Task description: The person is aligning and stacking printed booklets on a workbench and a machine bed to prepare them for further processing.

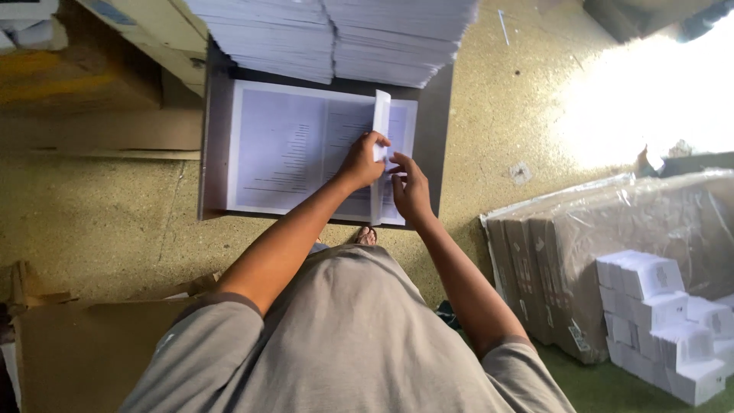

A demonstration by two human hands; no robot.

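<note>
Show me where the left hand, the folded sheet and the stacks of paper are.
left hand [362,162]: head view, on its back.
folded sheet [381,115]: head view, on the raised flap.
stacks of paper [336,34]: head view, on the sheet edges.
</note>
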